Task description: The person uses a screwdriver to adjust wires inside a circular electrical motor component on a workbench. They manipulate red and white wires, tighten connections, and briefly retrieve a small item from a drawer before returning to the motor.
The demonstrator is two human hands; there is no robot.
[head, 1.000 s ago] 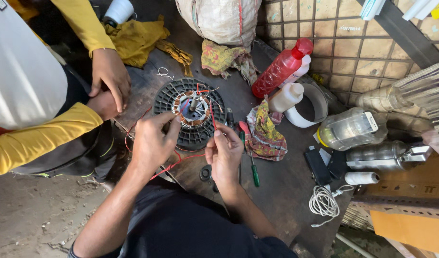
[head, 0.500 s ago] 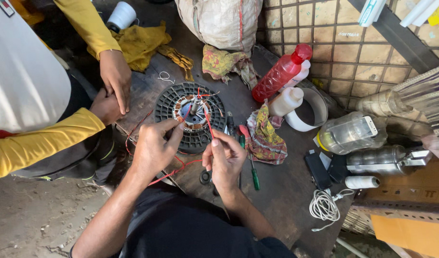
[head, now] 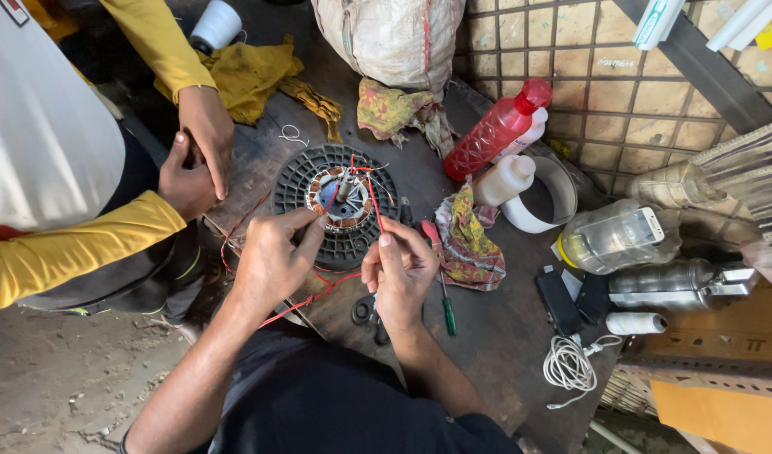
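Note:
A round black fan motor [head: 306, 192] with copper windings around its hub lies on a dark wooden bench [head: 504, 336]. My left hand [head: 271, 261] rests on the motor's near rim, with its index finger stretched toward the windings. My right hand [head: 397, 269] pinches a thin red wire [head: 372, 197] that runs up to the hub. More red wire [head: 310, 298] trails from under my left hand across the bench edge.
A person in yellow sleeves stands at the left with hands [head: 197, 151] clasped at the bench edge. Nearby lie a green-handled screwdriver [head: 445, 307], scissors [head: 365, 313], a patterned rag [head: 470, 244], a red bottle [head: 495, 130], a white bottle [head: 504, 178], a tape roll [head: 541, 220], a clear jar [head: 617, 240] and a coiled white cable [head: 568, 366].
My right hand has pulled the red wire back toward me, off the hub. My left hand has shifted slightly along the motor's near rim. The other person's hands stay clasped.

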